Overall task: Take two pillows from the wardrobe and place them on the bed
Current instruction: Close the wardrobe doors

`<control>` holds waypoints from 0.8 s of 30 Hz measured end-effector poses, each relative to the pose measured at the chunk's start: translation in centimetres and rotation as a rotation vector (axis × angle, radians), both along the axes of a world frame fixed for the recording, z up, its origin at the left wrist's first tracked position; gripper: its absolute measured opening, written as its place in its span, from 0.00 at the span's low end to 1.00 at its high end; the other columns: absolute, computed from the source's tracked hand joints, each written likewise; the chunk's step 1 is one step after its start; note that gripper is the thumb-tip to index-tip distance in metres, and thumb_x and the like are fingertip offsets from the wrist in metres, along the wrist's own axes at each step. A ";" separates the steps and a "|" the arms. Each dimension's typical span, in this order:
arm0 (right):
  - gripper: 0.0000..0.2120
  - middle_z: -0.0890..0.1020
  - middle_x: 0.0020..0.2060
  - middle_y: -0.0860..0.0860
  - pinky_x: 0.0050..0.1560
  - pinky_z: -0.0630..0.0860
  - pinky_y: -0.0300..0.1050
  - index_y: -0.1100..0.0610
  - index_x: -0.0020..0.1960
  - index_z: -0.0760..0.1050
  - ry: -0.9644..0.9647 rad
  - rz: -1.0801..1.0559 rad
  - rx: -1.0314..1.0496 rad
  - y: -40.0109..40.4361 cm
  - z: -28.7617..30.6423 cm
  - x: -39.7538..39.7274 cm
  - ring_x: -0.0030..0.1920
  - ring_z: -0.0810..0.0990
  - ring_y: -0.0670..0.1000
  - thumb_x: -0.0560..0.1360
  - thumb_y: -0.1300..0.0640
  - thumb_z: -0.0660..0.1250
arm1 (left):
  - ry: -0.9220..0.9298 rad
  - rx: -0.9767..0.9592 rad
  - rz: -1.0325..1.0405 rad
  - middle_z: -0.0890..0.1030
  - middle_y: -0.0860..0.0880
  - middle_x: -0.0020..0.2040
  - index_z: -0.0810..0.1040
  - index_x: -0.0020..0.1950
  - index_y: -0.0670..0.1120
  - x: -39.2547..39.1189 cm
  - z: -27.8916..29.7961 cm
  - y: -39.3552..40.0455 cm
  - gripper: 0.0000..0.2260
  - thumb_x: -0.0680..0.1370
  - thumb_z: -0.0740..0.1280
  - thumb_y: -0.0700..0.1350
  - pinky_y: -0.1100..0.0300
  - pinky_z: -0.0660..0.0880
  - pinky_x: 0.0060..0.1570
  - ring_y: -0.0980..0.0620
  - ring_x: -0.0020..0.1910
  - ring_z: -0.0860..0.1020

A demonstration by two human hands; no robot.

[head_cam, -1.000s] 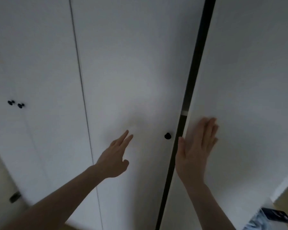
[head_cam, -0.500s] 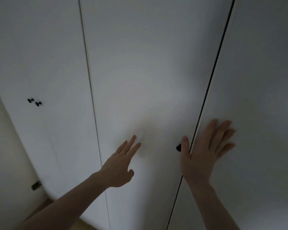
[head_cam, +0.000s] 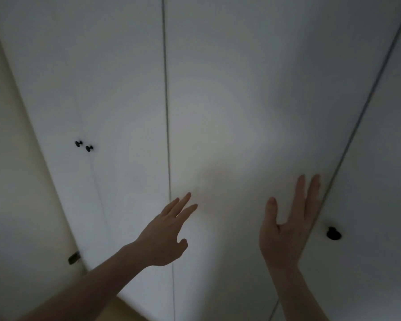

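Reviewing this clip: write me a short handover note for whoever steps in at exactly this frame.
Left hand: open, fingers straight, raised toward the white wardrobe door, holding nothing; contact with the panel cannot be told.
Right hand: open, palm up by the door seam, holding nothing.
Wardrobe: every door in view is shut. One black knob sits just right of the right hand; a pair of knobs is further left.
Pillows and bed: not in view.
Done: nothing that shows here.
Left: whether any pillow has been moved cannot be told; if not, open the wardrobe, take out two pillows, carry them to the bed.
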State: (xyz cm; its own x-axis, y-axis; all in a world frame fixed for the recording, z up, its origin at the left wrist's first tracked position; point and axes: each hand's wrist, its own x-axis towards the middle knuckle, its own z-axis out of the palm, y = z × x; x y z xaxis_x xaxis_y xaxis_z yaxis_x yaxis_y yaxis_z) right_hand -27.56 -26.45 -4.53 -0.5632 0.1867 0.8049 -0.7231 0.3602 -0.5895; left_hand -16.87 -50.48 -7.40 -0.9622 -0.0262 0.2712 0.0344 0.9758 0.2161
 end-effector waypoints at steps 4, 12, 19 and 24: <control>0.28 0.67 0.78 0.51 0.77 0.65 0.53 0.59 0.79 0.65 -0.068 0.256 0.051 -8.6 -0.2 3.6 0.78 0.65 0.52 0.80 0.59 0.63 | 0.002 -0.018 0.065 0.35 0.65 0.80 0.51 0.82 0.60 4.3 0.5 -6.5 0.36 0.78 0.66 0.52 0.56 0.68 0.71 0.57 0.81 0.41; 0.29 0.71 0.69 0.36 0.68 0.76 0.50 0.40 0.77 0.64 -0.361 0.751 0.442 -27.3 -1.4 10.8 0.68 0.73 0.38 0.79 0.54 0.68 | -0.020 0.015 0.341 0.41 0.64 0.81 0.56 0.80 0.59 15.8 1.9 -22.1 0.34 0.77 0.67 0.52 0.56 0.70 0.70 0.57 0.80 0.50; 0.32 0.71 0.71 0.41 0.63 0.78 0.48 0.45 0.79 0.63 -0.422 0.860 0.546 -38.8 1.0 11.0 0.62 0.76 0.42 0.78 0.53 0.71 | 0.006 0.085 0.494 0.46 0.63 0.81 0.56 0.79 0.60 20.6 2.2 -30.4 0.33 0.77 0.67 0.53 0.54 0.68 0.72 0.55 0.80 0.53; 0.32 0.70 0.72 0.43 0.64 0.78 0.52 0.46 0.79 0.63 -0.448 0.841 0.588 -45.4 2.0 7.6 0.63 0.76 0.45 0.78 0.52 0.71 | 0.024 0.094 0.549 0.50 0.60 0.82 0.58 0.79 0.60 19.6 2.0 -34.8 0.33 0.77 0.68 0.53 0.54 0.67 0.72 0.53 0.79 0.55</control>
